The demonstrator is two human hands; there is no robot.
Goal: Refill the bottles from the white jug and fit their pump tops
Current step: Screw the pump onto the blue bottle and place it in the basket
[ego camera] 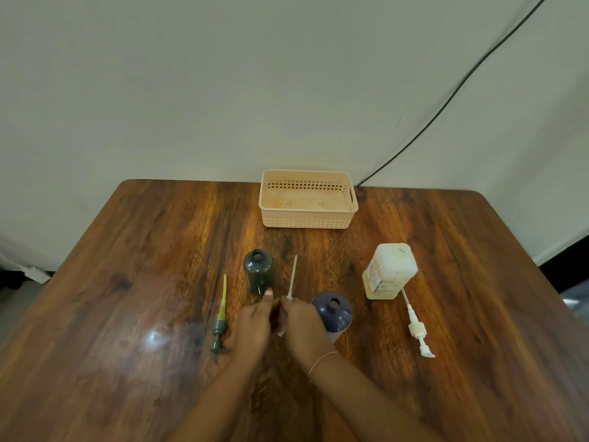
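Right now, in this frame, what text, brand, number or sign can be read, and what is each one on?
White jug, label on its side: several lines of print, all too small and blurred to read; even the larger line near the bottom cannot be made out with confidence.
Dark green bottle, purple bottle, basket, white pump top and green pump top: no writing visible.
Nothing else in view carries text.

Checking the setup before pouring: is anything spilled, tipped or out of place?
No spill shows. The dark green bottle, purple bottle and white jug stand upright and open; two pump tops lie flat on the wooden table.
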